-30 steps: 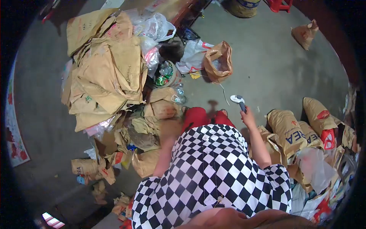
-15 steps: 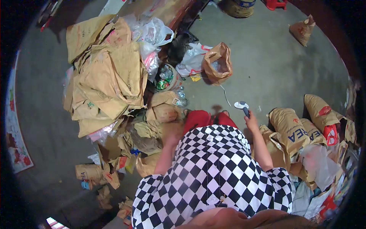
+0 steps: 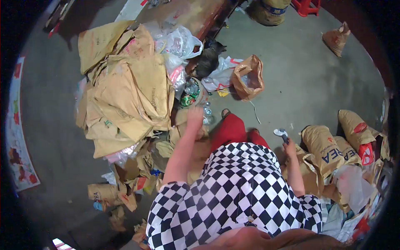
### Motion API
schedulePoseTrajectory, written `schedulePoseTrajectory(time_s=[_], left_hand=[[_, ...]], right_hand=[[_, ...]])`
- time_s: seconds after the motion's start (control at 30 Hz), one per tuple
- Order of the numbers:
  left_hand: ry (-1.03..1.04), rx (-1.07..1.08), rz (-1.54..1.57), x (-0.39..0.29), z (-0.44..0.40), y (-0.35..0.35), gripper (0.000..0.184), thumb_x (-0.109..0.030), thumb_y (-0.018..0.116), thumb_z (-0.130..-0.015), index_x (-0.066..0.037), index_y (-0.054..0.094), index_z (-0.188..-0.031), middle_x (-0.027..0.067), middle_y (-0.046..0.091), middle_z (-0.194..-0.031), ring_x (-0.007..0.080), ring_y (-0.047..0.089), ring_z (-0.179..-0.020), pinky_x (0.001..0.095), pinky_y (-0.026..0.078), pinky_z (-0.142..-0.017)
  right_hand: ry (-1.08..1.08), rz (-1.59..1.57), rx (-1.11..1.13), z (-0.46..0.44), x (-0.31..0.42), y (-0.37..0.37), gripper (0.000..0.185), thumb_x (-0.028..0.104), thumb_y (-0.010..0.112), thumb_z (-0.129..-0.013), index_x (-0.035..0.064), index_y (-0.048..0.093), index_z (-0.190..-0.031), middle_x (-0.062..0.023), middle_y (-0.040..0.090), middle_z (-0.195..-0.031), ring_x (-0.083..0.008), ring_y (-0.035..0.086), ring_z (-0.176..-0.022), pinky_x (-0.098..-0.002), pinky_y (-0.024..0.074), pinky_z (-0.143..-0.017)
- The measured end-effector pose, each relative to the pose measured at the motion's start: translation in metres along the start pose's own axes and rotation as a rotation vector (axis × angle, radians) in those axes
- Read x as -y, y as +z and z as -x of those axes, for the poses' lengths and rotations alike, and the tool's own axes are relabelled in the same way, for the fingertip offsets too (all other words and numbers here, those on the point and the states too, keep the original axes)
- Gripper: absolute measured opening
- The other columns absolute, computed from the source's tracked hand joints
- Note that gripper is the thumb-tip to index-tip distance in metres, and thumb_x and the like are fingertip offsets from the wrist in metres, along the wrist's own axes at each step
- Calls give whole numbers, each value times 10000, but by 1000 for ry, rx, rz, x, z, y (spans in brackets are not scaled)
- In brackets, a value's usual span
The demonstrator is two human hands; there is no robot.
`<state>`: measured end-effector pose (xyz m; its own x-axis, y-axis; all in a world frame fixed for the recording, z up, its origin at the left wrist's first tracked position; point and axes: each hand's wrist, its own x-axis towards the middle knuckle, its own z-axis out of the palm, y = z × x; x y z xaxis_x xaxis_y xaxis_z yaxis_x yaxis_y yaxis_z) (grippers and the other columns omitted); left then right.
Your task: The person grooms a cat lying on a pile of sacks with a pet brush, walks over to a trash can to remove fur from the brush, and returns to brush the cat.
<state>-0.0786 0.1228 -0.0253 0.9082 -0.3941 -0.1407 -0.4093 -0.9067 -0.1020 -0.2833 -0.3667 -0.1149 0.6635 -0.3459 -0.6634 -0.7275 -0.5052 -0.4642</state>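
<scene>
My right hand [image 3: 288, 146] grips the dark handle of a white-headed handheld tool [image 3: 281, 133], whose exact kind I cannot make out. It is held beside my right leg, close to the paper sacks. My left hand [image 3: 194, 116] reaches forward, just in front of a bucket [image 3: 203, 92] containing a green can or bottle and clear plastic. Clear plastic bottles [image 3: 207, 113] lie on the floor right beside that hand. Its fingers are too small and unclear to show whether they hold anything.
A pile of flattened paper sacks [image 3: 129, 89] lies to the left. A dark cat [image 3: 208, 60] is behind the bucket, near an open brown bag [image 3: 248, 79] and plastic bags [image 3: 223, 75]. Filled paper sacks [image 3: 323, 146] stand at right. A red stool [image 3: 306, 6] is far back.
My left hand has moved forward from beside my left leg toward the bucket and bottles. The right hand still holds the white-headed tool. The cat's head has come into clearer view.
</scene>
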Motion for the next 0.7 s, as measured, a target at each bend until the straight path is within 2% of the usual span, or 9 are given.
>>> schedulePoseTrajectory(time_s=[0.07, 0.13, 0.27, 0.37, 0.43, 0.53, 0.6, 0.67, 0.7], left_hand=[[85, -167, -118, 23, -59, -17, 338, -193, 541, -777, -69, 530, -1091, 140, 539, -1066, 292, 469, -1098, 446, 368, -917], [146, -158, -139, 47, -121, -26, 304, -183, 502, -801, -87, 537, -1088, 134, 537, -1073, 294, 449, -1127, 453, 359, -922], [200, -362, -313, 78, -235, -37, 299, -180, 472, -816, -86, 531, -1093, 110, 543, -1058, 280, 464, -1105, 424, 374, -909], [79, -367, -157, 103, -294, -22, 402, -132, 467, -782, -35, 474, -1172, 103, 527, -1032, 255, 492, -1007, 382, 413, -795], [102, -274, -247, 124, -324, -7, 329, -151, 505, -760, -59, 549, -1072, 84, 542, -954, 241, 510, -954, 385, 424, -777], [165, -168, -161, 134, -335, -31, 223, -143, 515, -754, -79, 586, -957, 97, 577, -839, 230, 563, -840, 378, 442, -702], [159, -142, -97, 142, -335, -73, 152, -135, 518, -755, -94, 599, -877, 106, 597, -782, 220, 590, -778, 367, 448, -648], [-143, -458, 180, 161, -333, -98, 208, -154, 565, -738, -84, 597, -931, 146, 601, -695, 247, 610, -677, 404, 460, -617], [-262, -480, 509, 182, -334, -106, 281, -211, 571, -762, -72, 579, -1007, 166, 615, -788, 252, 615, -757, 402, 467, -685]], right_hand=[[-129, 200, -176, 13, -16, 13, 504, 215, 573, -789, 60, 438, -1249, -200, 609, -908, -358, 607, -808, -419, 476, -715], [-45, 70, -206, 34, -14, 19, 501, 241, 573, -785, 42, 449, -1227, -226, 596, -997, -413, 549, -964, -447, 430, -826], [181, 84, -202, 75, -33, 38, 461, 215, 565, -782, 13, 472, -1186, -232, 603, -992, -390, 576, -934, -441, 445, -805], [168, 80, -278, 108, -40, 65, 431, 184, 546, -782, 19, 482, -1175, -210, 621, -874, -347, 624, -766, -422, 496, -654], [514, -111, -116, 132, -5, 62, 412, 162, 524, -781, 41, 493, -1173, -140, 596, -715, -246, 600, -551, -352, 476, -456], [330, -344, -177, 134, -7, 88, 420, 155, 518, -784, 67, 492, -1193, -69, 530, -614, -151, 522, -434, -293, 412, -353], [479, -350, -146, 131, 7, 85, 456, 154, 524, -781, 80, 464, -1228, -46, 504, -598, -149, 498, -427, -297, 404, -356], [579, -309, -153, 123, 35, 80, 491, 165, 531, -782, 87, 429, -1256, -56, 516, -610, -155, 503, -431, -300, 408, -359], [509, -290, -172, 114, 25, 87, 497, 171, 529, -787, 87, 421, -1265, -60, 517, -613, -155, 512, -442, -294, 412, -366]])
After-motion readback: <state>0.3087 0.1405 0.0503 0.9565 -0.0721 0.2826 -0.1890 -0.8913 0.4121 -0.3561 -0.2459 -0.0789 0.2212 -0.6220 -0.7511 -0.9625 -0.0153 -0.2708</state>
